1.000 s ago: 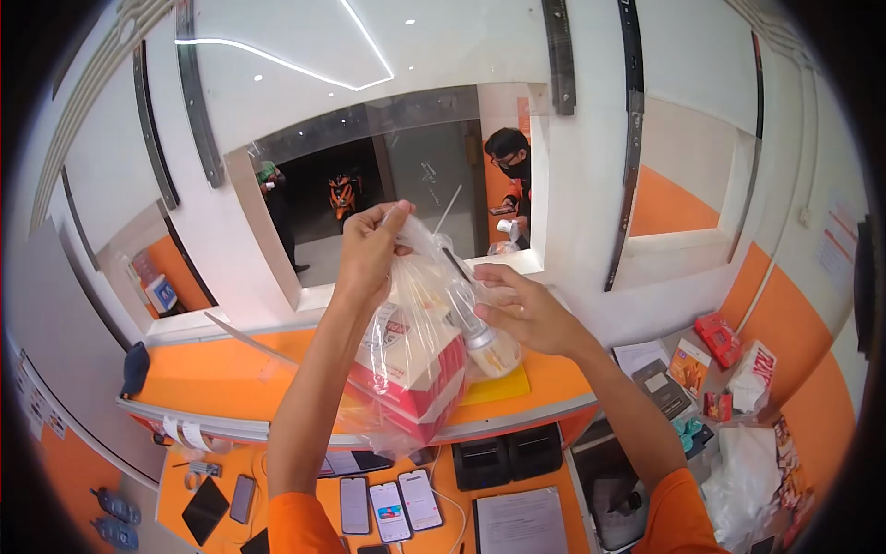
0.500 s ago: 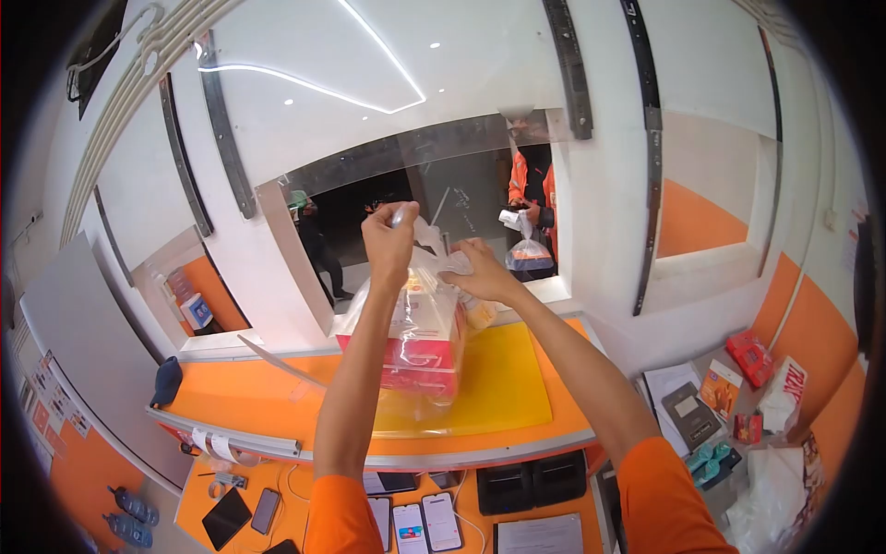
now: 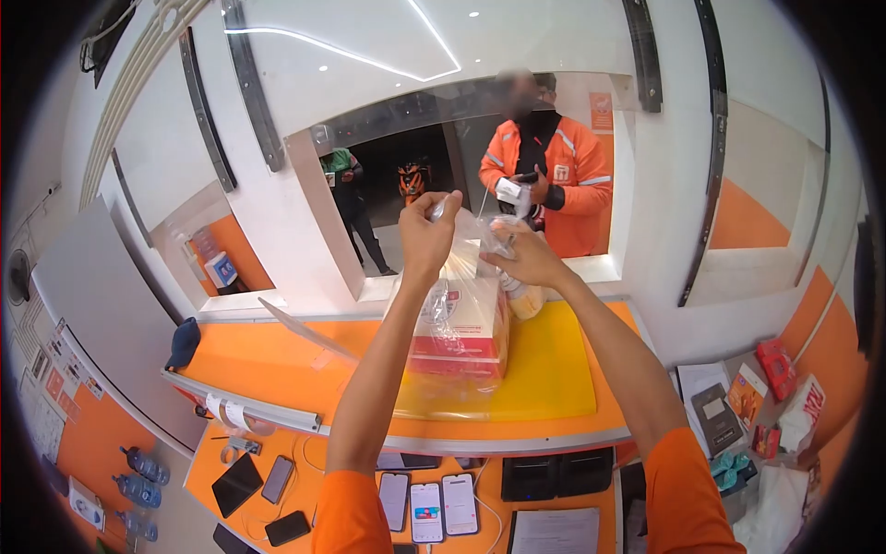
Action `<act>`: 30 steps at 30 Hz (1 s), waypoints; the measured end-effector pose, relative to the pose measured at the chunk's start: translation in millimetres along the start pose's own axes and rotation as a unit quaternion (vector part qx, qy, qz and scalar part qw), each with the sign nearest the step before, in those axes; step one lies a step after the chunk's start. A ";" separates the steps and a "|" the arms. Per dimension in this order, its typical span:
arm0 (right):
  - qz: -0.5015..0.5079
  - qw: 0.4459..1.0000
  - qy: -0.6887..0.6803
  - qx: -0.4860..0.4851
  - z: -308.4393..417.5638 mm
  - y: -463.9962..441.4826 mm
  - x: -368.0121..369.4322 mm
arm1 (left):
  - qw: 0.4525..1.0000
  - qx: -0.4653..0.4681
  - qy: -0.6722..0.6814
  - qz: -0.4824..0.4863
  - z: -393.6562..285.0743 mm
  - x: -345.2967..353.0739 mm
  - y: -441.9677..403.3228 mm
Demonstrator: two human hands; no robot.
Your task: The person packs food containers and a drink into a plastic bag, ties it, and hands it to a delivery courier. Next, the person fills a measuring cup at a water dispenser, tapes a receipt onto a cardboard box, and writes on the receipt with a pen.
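Left hand (image 3: 430, 231) up high, fingers closed on the gathered top of a clear plastic bag (image 3: 469, 268). Bag sits on the yellow mat (image 3: 558, 369), on the orange raised counter (image 3: 614, 369), in front of the service window. White-and-red box (image 3: 457, 343) inside the bag, seen through the plastic. Right hand (image 3: 528, 257) just beside the bag's neck, fingers half curled against clear plastic (cannot tell if it is pinched or only touched). Cup (image 3: 526, 301) with pale yellow contents is just below the right hand, right of the box; partly covered, so cannot tell whether it shares the bag.

Beyond the window: person in an orange jacket (image 3: 580, 198), holding a dark phone-like item and something white; another person in a green sleeve (image 3: 343, 166) at the left, with an orange motorbike (image 3: 413, 183) between them, farther back.

Lower desk: three phones side by side, the middle phone (image 3: 427, 513) lit, and a printed sheet (image 3: 556, 533) to their right. Dark blue cap (image 3: 185, 343) at the counter's left end.
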State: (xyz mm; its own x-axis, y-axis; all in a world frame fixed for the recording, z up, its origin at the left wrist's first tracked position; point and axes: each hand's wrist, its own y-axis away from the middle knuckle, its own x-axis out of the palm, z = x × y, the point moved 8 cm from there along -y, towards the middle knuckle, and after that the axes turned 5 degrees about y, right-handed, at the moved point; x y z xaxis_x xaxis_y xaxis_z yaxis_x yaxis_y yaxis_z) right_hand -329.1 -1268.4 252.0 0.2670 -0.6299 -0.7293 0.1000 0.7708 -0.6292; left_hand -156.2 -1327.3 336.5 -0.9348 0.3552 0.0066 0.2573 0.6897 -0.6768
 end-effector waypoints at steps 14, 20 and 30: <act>-0.001 0.991 -0.106 0.077 34.5 26.7 -53.8 | 0.993 0.028 -0.108 0.027 -0.3 6.6 -7.4; -0.029 0.998 -0.023 0.060 48.0 59.8 -37.3 | 0.990 0.033 -0.127 0.044 0.0 14.5 -3.9; -0.077 0.995 -0.004 0.066 43.8 73.6 -37.8 | 0.977 0.070 -0.193 0.053 -3.8 20.1 1.7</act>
State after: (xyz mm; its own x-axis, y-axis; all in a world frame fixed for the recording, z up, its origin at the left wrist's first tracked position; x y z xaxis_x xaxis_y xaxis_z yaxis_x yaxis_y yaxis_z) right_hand -289.9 -1183.7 245.0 0.2459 -0.7415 -0.6242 0.2651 0.6709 -0.6926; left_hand -173.7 -1316.5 338.3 -0.9346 0.1370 -0.3283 0.3466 0.5587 -0.7535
